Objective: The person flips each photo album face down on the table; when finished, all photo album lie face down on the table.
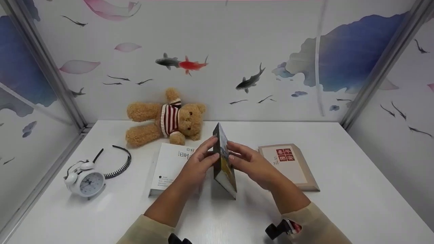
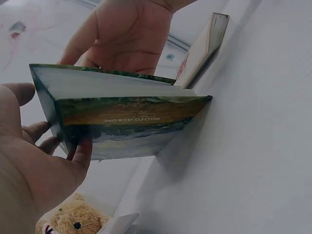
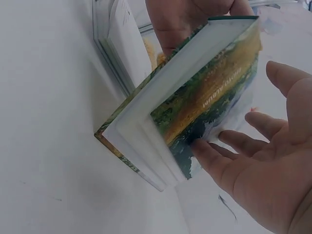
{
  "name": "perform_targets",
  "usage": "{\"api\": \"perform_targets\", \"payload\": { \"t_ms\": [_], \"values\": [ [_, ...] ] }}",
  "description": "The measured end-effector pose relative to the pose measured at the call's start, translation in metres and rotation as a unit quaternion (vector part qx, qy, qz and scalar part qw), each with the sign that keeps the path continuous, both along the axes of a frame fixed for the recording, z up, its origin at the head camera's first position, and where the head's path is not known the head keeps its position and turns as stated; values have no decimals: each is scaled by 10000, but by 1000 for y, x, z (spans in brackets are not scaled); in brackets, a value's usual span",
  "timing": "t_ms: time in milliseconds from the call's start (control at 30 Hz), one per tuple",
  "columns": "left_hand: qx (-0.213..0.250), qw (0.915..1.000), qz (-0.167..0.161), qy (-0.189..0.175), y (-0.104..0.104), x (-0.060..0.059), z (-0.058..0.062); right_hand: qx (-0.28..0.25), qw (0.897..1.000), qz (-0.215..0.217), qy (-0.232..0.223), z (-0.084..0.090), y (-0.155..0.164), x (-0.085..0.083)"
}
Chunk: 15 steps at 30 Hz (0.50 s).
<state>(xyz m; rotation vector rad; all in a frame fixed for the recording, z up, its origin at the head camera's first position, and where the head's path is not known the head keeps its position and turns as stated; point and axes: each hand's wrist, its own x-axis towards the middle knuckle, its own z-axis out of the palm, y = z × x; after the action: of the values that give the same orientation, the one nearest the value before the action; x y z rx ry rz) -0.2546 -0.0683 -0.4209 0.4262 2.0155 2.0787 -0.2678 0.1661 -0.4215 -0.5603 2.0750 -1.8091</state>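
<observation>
Between my two hands a photo album (image 1: 226, 162) stands upright, spine up, its covers parted and its lower edges close to the white table. Painted landscape covers its outside, lettered PHOTO ALBUM. My left hand (image 1: 197, 163) touches the left cover with extended fingers, thumb up near the spine. On the opposite cover rest the fingertips of my right hand (image 1: 254, 166); the right wrist view shows these fingers fairly straight and the thumb (image 3: 287, 80) away from the cover. Pale page edges (image 3: 141, 117) show between the covers.
A white book (image 1: 166, 169) lies left of the album, partly under my left arm. To the right lies a tan-bordered book (image 1: 288, 166) with red characters. A teddy bear (image 1: 169, 118) lies by the back wall; a white alarm clock (image 1: 90, 181) and dark headband (image 1: 127, 162) are at left.
</observation>
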Motion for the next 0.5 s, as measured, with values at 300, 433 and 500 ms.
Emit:
{"api": "perform_targets", "payload": {
  "t_ms": [300, 433, 500],
  "values": [
    [-188, 9990, -146, 374, 5, 3, -3, -507, 9973, -515, -122, 7, -4, 4],
    [-56, 9994, -215, 262, 4, -1, -8, -453, 9956, -779, -253, 6, -2, 1],
    [-7, 9995, -287, 150, 3, -2, -11, -387, 9951, -867, -280, 5, -1, -1]
  ]
}}
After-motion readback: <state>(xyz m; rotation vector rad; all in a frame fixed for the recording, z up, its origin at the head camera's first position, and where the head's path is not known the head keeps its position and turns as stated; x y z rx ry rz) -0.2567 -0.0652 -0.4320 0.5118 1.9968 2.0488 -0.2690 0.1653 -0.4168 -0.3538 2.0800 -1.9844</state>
